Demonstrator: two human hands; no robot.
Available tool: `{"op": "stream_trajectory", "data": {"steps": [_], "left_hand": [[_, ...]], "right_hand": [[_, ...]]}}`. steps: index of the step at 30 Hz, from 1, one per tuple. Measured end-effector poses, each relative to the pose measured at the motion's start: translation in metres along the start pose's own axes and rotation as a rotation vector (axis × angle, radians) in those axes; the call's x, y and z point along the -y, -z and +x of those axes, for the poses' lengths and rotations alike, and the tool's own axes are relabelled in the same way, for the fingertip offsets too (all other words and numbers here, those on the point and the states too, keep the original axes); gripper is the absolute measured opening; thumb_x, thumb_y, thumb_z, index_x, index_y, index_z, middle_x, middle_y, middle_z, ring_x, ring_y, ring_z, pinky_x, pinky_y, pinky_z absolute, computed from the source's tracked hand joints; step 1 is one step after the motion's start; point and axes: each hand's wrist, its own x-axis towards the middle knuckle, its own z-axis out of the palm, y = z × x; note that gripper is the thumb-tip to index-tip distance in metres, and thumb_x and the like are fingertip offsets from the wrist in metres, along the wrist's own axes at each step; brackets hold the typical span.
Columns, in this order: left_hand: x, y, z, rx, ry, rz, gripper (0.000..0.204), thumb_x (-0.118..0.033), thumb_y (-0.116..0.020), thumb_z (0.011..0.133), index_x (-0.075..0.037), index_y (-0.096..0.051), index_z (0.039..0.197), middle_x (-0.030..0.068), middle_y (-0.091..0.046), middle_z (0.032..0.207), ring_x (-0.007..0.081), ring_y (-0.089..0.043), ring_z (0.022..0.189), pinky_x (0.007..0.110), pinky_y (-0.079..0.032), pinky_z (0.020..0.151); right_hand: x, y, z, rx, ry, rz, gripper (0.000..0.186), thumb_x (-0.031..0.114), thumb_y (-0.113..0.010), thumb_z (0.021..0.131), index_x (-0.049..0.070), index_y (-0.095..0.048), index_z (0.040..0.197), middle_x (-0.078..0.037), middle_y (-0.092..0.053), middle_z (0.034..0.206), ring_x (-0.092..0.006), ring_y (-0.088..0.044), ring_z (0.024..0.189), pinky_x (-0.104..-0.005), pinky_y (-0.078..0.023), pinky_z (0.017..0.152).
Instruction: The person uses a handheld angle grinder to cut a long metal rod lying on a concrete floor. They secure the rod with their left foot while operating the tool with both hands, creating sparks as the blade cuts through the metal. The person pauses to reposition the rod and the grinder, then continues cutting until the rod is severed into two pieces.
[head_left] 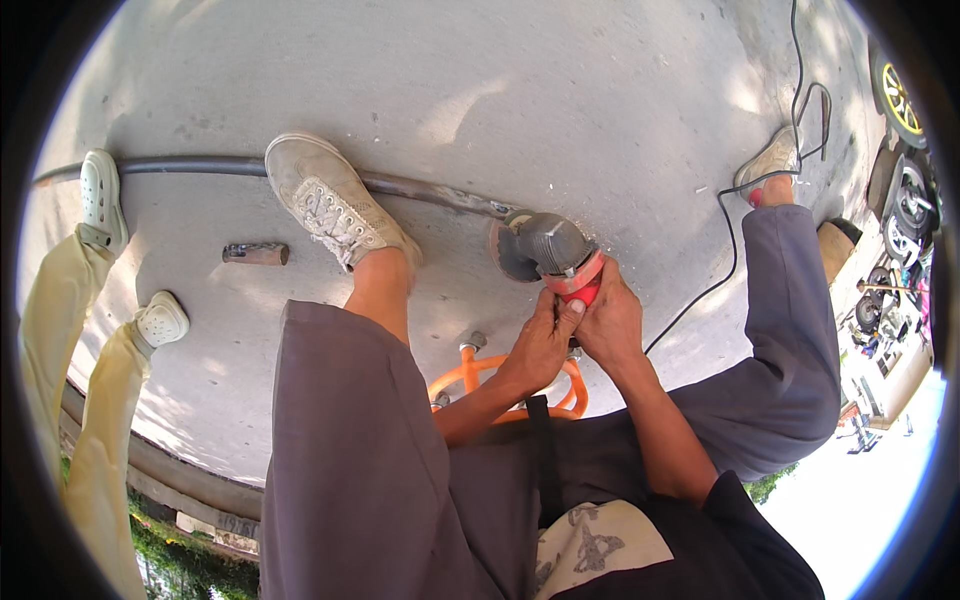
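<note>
My left hand (548, 330) and my right hand (610, 315) are closed on a grey and red angle grinder (556, 250). Its disc (512, 258) is at the end of a long dark metal pipe (455, 198) lying on the pavement, with small pale specks scattered nearby. My left shoe (320, 195) rests on the pipe, left of the grinder. A short piece of cut pipe (255, 253) lies below it. An orange wheeled frame (470, 365) is under my hands and legs.
A black cable (730, 230) runs past my right shoe (770, 165) and behind the grinder. Another person's legs (75, 330) and pale clogs (160, 320) are at the far left. Wheels and tyres (905, 200) line the right side.
</note>
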Motion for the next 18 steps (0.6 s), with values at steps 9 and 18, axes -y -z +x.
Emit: {"op": "stream_trajectory", "data": {"steps": [9, 18], "left_hand": [[0.011, -0.004, -0.001, 0.0, -0.024, 0.044, 0.063, -0.043, -0.044, 0.114, -0.002, -0.025, 0.158, 0.0216, -0.049, 0.146, 0.0299, -0.055, 0.134, 0.046, -0.052, 0.109], [0.006, -0.003, -0.004, -0.055, 0.015, 0.163, 0.061, -0.042, -0.044, 0.114, -0.001, -0.029, 0.156, 0.0221, -0.053, 0.142, 0.029, -0.058, 0.131, 0.044, -0.053, 0.106]], "right_hand": [[-0.002, 0.006, -0.006, 0.007, -0.001, -0.048, 0.062, 0.033, -0.081, 0.085, 0.0, -0.053, 0.13, -0.023, -0.072, 0.113, -0.0431, -0.073, 0.097, -0.0478, -0.059, 0.078], [-0.005, 0.0, -0.006, 0.014, -0.001, -0.034, 0.063, 0.033, -0.081, 0.084, -0.001, -0.053, 0.129, -0.023, -0.072, 0.11, -0.0434, -0.073, 0.094, -0.0479, -0.059, 0.076]]}}
